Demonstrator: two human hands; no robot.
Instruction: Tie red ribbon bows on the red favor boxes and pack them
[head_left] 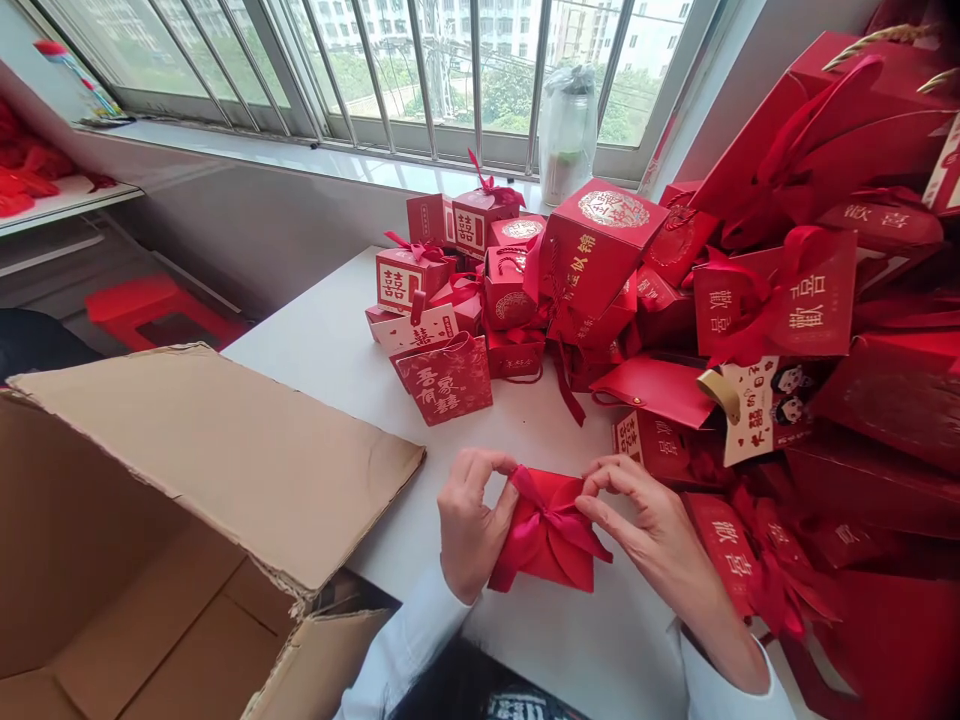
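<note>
A small red gift box [574, 572] lies on the white table in front of me, tied with a crimson ribbon bow [551, 515]. My left hand [474, 520] is closed at the bow's left side, thumb and forefinger pinching the upper left loop. On the other side, the fingertips of my right hand [637, 515] pinch the right loop. The knot sits between the two hands, over curved overlapping flaps. Ribbon tails hang towards the lower left and the right. Just beyond my left hand stands a red card-like box with gold characters [446, 380].
An open cardboard box [225, 440] fills the lower left, one flap reaching over the white table [315, 335]. Red gift boxes [600, 250] are piled behind and to the right, close to my right arm. A bagged cup [568, 140] stands on the windowsill. A red stool [161, 310] is at left.
</note>
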